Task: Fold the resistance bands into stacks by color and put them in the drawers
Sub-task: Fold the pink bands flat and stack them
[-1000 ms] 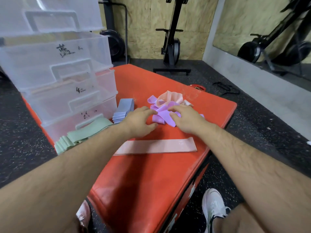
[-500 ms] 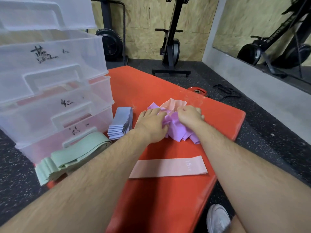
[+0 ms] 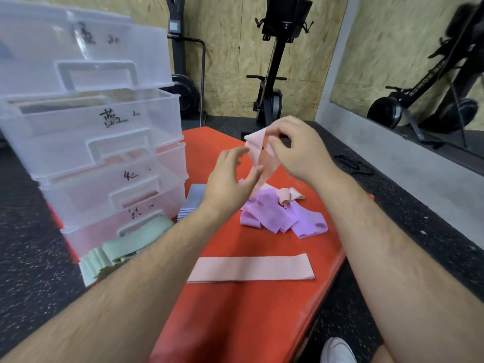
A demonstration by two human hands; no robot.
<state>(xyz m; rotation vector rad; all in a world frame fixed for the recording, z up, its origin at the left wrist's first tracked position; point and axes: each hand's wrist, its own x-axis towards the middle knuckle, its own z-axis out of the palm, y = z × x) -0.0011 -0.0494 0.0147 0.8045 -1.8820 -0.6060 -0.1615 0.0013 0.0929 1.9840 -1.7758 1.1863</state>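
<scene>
Band of pink (image 3: pixel 262 159) hangs lengthwise above the purple pile (image 3: pixel 275 217), top pinched by the grip of the right hand (image 3: pixel 297 151), lower end beside the spread left hand (image 3: pixel 230 178).

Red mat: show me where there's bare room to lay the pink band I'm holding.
Bare: the red mat nearer you than the flat pink band, between your forearms; a narrow strip between that band and the purple and pink pile. Crowded: the left edge by the drawers, with the blue-grey stack and green bands.
</scene>
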